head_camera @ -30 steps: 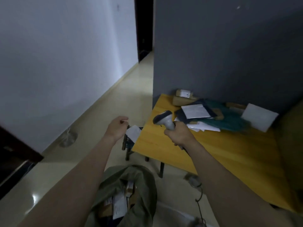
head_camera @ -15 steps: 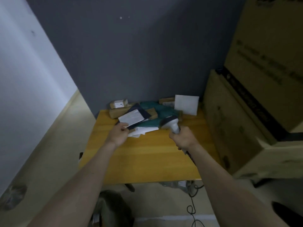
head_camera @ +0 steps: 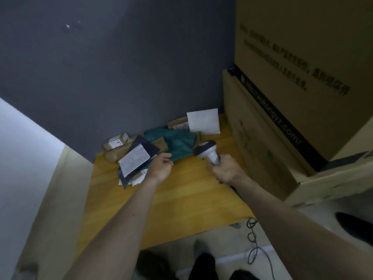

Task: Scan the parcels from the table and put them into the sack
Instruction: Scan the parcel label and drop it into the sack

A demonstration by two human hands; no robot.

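Several parcels lie heaped at the back of the yellow wooden table (head_camera: 181, 199). On top at the left is a dark flat parcel (head_camera: 148, 147) with a white label. My left hand (head_camera: 161, 167) curls its fingers on that parcel's right edge. A teal plastic bag parcel (head_camera: 177, 141) lies behind it. My right hand (head_camera: 226, 171) grips the handle of a grey barcode scanner (head_camera: 206, 151), whose head hangs over the teal bag's right end. The sack (head_camera: 149, 263) shows only dimly on the floor below the table's front edge.
Small brown boxes (head_camera: 116, 143) and a white envelope (head_camera: 203, 122) sit against the grey wall. Large cardboard cartons (head_camera: 282, 118) crowd the table's right side. The scanner cable (head_camera: 252, 239) trails on the floor near my dark shoe (head_camera: 203, 265).
My view swung from the floor and sack to the table. My left hand moved from the table's left corner to the dark labelled parcel. The scanner came in over the teal bag.
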